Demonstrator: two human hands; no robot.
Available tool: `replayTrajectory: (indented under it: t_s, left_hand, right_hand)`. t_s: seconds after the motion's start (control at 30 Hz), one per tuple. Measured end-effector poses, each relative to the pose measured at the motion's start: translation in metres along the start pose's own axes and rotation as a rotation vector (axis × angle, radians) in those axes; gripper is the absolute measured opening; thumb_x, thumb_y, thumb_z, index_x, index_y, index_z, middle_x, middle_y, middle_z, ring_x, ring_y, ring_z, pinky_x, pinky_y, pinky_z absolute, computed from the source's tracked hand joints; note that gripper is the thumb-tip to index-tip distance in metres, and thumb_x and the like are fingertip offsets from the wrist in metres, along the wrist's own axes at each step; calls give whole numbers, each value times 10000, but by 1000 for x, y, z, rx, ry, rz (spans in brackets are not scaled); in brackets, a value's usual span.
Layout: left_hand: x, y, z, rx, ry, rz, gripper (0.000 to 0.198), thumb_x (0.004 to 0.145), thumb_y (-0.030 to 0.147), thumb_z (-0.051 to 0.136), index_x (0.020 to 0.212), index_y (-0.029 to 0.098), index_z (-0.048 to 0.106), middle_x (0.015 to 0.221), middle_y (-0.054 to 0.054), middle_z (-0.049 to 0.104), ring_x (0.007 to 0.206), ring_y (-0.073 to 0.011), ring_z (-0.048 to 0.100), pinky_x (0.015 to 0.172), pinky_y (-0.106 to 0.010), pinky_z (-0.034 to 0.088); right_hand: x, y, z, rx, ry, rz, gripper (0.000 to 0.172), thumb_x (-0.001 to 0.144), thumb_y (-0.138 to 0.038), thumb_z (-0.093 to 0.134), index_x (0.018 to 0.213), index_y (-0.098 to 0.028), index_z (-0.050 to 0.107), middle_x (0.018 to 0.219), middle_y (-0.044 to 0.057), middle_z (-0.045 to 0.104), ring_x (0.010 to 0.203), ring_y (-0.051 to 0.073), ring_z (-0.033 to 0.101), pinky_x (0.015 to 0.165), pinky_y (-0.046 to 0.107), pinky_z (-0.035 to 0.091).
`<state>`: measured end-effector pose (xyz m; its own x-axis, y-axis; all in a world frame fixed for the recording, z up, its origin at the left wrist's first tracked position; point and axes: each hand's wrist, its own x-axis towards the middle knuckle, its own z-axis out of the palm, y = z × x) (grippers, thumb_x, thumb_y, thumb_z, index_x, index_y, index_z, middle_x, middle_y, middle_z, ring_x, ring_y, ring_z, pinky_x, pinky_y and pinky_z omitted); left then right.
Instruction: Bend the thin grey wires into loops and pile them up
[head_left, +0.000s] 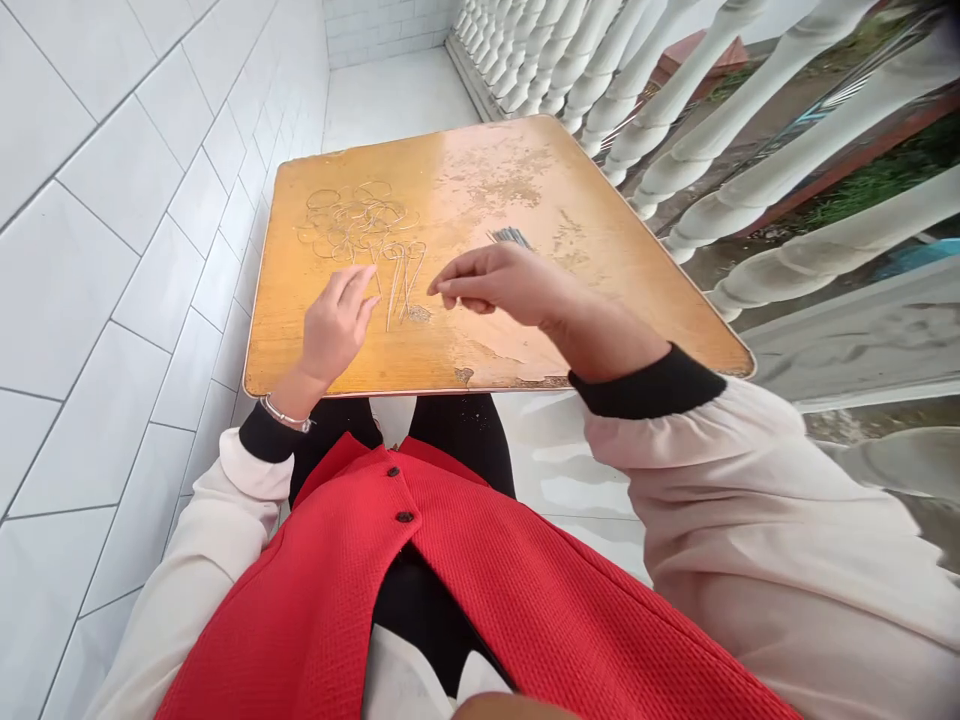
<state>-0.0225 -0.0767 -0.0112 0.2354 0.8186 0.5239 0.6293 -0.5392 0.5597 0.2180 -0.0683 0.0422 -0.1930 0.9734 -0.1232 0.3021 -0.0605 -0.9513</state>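
Left hand (pixel 337 325) half open, fingertips just beside stems of thin wire loop figure (pixel 360 225), far left on worn wooden board (pixel 480 170). Right hand (pixel 487 285) loosely pinched, near grey wire bundle (pixel 510 237); any held strand not discernible. Wire likely light, springy; best taken by stem ends.

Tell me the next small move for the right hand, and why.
Probably reach the right hand to the bundle of thin grey wires just past its fingertips: it hangs closest to them, while the left hand already rests beside the looped wire figure.
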Motion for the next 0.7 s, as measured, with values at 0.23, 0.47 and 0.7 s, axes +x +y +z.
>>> replayTrajectory:
  t_s: [0.23,0.47,0.7]
  left_hand:
    - [13,13,-20,-44,-99,-10,129,928,203,613,1032,228,684,1257,-90,646,1278,-255,581,1104,-408,486]
    - [19,2,-27,-193,-152,-76,207,871,237,711,741,199,554,862,-62,565,1115,-244,598,837,-303,536]
    - [20,-16,-24,180,-152,200,387,972,536,574,802,189,601,841,-56,570,1049,-244,634,850,-346,500]
  right_hand:
    - [-4,-1,52,132,-147,-4,166,858,-177,745,693,-174,723,533,-28,570,420,42,334,405,215,227]
    - [-16,-7,62,156,-101,5,172,824,-195,800,683,-183,702,538,-37,569,427,41,347,411,214,262]
    - [-13,9,62,220,-51,-102,155,843,-143,769,703,-152,704,539,-39,557,416,27,323,407,221,217]
